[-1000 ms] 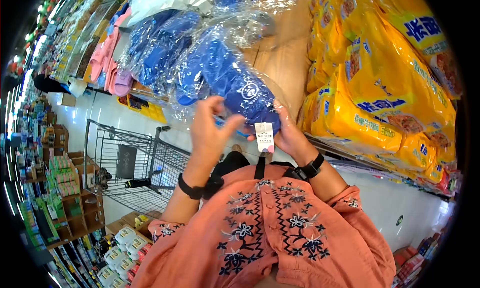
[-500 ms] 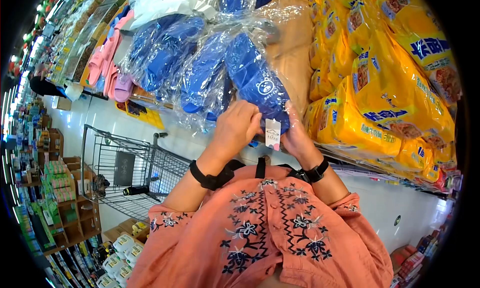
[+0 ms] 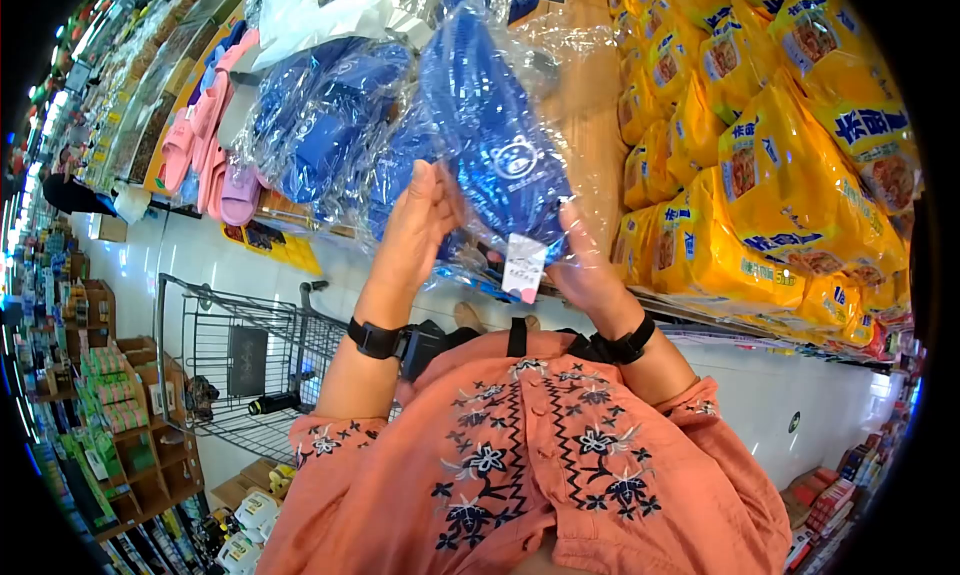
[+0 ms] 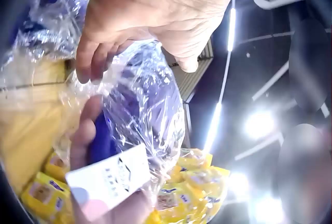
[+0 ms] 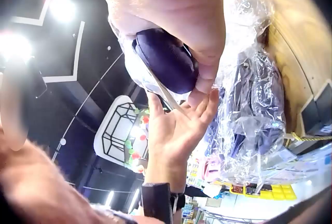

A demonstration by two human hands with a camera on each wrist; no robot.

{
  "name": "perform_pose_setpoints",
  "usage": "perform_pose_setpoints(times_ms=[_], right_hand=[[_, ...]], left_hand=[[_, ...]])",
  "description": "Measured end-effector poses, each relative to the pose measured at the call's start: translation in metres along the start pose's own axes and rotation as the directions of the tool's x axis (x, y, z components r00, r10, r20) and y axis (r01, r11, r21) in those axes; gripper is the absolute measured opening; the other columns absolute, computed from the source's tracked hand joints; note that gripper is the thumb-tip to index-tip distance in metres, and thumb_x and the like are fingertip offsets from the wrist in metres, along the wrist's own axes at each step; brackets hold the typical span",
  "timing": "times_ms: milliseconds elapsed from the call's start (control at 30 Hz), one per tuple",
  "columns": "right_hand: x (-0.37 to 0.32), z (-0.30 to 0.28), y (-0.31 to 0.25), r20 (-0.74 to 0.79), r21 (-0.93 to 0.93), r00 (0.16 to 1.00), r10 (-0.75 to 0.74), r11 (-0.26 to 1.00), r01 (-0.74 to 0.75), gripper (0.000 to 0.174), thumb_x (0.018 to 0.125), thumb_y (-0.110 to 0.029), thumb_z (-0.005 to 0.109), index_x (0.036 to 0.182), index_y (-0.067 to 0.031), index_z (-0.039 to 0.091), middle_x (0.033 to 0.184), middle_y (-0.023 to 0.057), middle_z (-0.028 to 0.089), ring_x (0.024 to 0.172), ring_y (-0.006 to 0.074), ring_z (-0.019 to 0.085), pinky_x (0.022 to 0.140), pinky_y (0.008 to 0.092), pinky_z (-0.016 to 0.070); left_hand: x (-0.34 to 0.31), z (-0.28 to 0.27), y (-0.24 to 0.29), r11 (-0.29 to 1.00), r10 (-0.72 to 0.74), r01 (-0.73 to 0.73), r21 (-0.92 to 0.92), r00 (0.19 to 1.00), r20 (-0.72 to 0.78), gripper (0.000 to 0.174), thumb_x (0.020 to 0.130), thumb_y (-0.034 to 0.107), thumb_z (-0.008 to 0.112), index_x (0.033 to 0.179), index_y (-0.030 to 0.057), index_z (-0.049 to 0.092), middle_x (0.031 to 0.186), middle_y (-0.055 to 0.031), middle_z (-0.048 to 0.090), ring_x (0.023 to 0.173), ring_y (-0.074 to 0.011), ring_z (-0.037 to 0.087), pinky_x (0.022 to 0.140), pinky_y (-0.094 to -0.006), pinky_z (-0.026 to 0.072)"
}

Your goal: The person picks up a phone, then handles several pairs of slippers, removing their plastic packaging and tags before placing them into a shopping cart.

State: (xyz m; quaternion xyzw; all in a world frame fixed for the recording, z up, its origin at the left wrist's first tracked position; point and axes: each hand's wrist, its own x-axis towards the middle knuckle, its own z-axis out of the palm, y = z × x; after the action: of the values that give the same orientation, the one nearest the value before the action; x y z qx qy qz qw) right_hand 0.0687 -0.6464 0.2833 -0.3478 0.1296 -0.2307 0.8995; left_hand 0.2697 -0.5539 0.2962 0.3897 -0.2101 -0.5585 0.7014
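A pair of blue slippers (image 3: 500, 125) in clear plastic wrap, with a white bear print, is held over the counter. My right hand (image 3: 592, 270) grips its near end from the right; in the right wrist view the fingers curl round the dark end of a slipper (image 5: 168, 60). A white paper tag (image 3: 524, 265) hangs at that end, its print turned to the left wrist view. My left hand (image 3: 412, 225) is raised at the left side of the pair, fingers extended. Seen from the left wrist, its fingers (image 4: 85, 60) lie close over the crinkled wrap.
More wrapped blue slippers (image 3: 335, 115) lie on the wooden counter (image 3: 590, 105), with pink slippers (image 3: 205, 140) at its left. Yellow noodle packs (image 3: 730, 245) are piled on the right. A shopping cart (image 3: 245, 360) stands at lower left, near shelves (image 3: 115, 390).
My left hand was lifted a second ago, came to the slippers' near end with bent fingers, then moved left and opened out. The slippers shifted slightly; my right hand kept its grip.
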Motion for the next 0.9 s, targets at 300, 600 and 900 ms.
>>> perform_pose_setpoints(times_ms=[300, 600, 900], right_hand=[[0.025, 0.042, 0.035, 0.163, -0.698, 0.986, 0.028, 0.709, 0.095, 0.058, 0.102, -0.043, 0.054, 0.142, -0.0013, 0.044, 0.124, 0.012, 0.062, 0.109, 0.021, 0.06, 0.088, 0.0359, 0.0501], [0.067, -0.028, 0.056, -0.185, -0.563, 0.973, 0.136, 0.797, -0.218, 0.031, 0.101, -0.024, 0.056, 0.121, -0.0014, 0.061, 0.101, 0.0072, 0.066, 0.095, 0.0138, 0.063, 0.082, 0.0307, 0.0538], [0.123, -0.067, 0.06, -0.408, -0.309, 0.868, 0.281, 0.853, -0.421, 0.033, 0.097, -0.033, 0.062, 0.113, -0.0036, 0.057, 0.099, 0.0046, 0.059, 0.084, 0.0136, 0.059, 0.071, 0.0301, 0.0545]], left_hand=[[-0.012, -0.035, 0.018, 0.973, 0.142, -0.173, -0.155, 0.971, -0.194, 0.044, 0.101, 0.034, 0.059, 0.13, 0.0007, 0.056, 0.122, -0.0109, 0.066, 0.109, -0.0209, 0.065, 0.096, -0.0382, 0.0537], [-0.006, -0.109, 0.084, 0.956, 0.105, -0.043, 0.289, 0.973, -0.204, 0.055, 0.092, 0.027, 0.073, 0.134, -0.0012, 0.051, 0.114, -0.0108, 0.066, 0.095, -0.0183, 0.068, 0.083, -0.0334, 0.0583], [0.039, -0.107, 0.07, 0.75, 0.039, 0.122, 0.65, 0.973, -0.227, 0.06, 0.086, 0.036, 0.078, 0.126, -0.0037, 0.057, 0.11, -0.0119, 0.066, 0.093, -0.0157, 0.064, 0.082, -0.0274, 0.052]])
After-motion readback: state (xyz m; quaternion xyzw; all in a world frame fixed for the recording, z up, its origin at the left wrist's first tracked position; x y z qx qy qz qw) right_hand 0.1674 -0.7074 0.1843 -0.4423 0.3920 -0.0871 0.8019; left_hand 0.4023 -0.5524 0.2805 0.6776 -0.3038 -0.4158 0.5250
